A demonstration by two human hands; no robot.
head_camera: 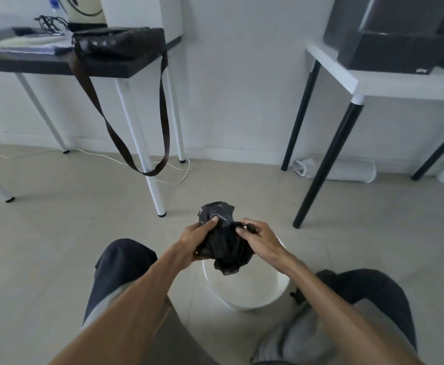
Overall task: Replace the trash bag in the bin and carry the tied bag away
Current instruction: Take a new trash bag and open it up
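Pale floor tiles (57, 233) run up to a white wall, with a dark-topped counter (110, 65) on white legs at the left and a white counter (373, 80) on black legs at the right. On the dark counter sits a dark shoulder bag (118, 42), its strap (136, 127) hanging in a long loop off the edge. A black box-like device (389, 40) stands on the white counter.

Low in the middle, a white bin (247, 293) stands on the floor between the person's knees. Held just above its mouth is a crumpled black trash bag (223, 243), bunched into a wad. The left hand (194, 243) grips the bag's left side, thumb pressed on top. The right hand (260, 241) pinches the plastic at the upper right, fingers curled round what may be a twisted corner; the folds are too dark to be sure.
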